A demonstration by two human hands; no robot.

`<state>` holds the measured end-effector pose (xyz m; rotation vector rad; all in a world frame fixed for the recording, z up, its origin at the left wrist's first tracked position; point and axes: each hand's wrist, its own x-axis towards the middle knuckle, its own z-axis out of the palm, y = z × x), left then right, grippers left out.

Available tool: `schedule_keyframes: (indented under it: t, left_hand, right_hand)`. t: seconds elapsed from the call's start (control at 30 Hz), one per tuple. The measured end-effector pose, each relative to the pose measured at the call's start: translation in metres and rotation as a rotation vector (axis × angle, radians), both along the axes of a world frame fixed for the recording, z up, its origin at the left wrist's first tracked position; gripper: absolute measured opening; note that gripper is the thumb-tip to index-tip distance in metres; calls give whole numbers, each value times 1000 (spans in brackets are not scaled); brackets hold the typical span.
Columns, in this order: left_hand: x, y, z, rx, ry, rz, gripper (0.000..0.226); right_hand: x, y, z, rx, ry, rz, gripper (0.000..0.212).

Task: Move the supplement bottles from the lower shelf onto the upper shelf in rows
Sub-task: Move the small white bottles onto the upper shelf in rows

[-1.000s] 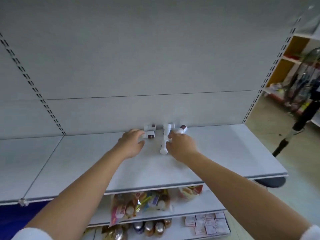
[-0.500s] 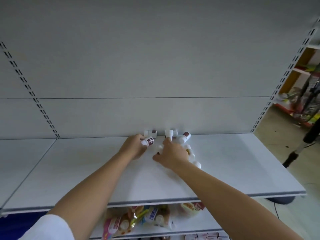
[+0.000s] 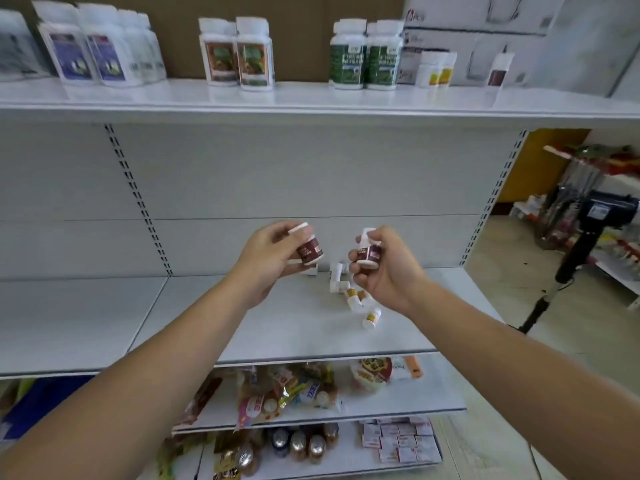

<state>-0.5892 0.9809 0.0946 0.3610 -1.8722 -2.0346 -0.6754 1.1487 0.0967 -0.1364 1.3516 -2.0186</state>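
Observation:
My left hand (image 3: 268,263) grips a small white bottle with a maroon label (image 3: 309,250), raised above the lower shelf (image 3: 294,337). My right hand (image 3: 389,268) holds a second maroon-labelled bottle (image 3: 368,252) at the same height. Several small white bottles (image 3: 356,296) lie tipped over on the lower shelf below my hands, some with orange labels. The upper shelf (image 3: 311,102) carries rows of larger supplement bottles: blue-labelled (image 3: 100,57) at left, red-brown (image 3: 239,57) in the middle, green (image 3: 363,57) to the right.
A lone maroon-labelled bottle (image 3: 498,71) and small yellow-labelled bottles (image 3: 434,69) stand at the upper shelf's right end before cardboard boxes (image 3: 485,29). Snack packets (image 3: 287,393) fill the shelves below. A black stand (image 3: 568,268) is on the floor at right.
Both hands have lifted off the lower shelf, each carrying a maroon-labelled bottle. The view has tilted up, bringing the stocked upper shelf into sight.

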Motion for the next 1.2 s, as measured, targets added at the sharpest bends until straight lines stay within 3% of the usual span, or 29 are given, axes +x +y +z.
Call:
schedule_keyframes:
  t: [0.27, 0.47, 0.6, 0.87, 1.07, 1.2]
  left_hand:
    - [42, 66, 135, -264, 189, -128, 5]
    - [16, 93, 200, -439, 273, -138, 14]
    - [-27, 109, 228, -563, 308, -163, 17]
    - [-157, 155, 260, -913, 123, -154, 18]
    - [-260, 174, 260, -828, 12, -142, 15]
    - [-312, 184, 251, -825, -56, -118, 25]
  right_hand:
    - [54, 61, 111, -8, 335, -34, 14]
    - [32, 105, 169, -59, 474, -46, 14]
    - [-17, 134, 203, -34, 590, -140, 15]
    - [-161, 197, 239, 364, 935, -163, 6]
    - [-281, 219, 240, 590, 1002, -101, 17]
    - [-338, 211, 232, 615, 978, -4, 19]
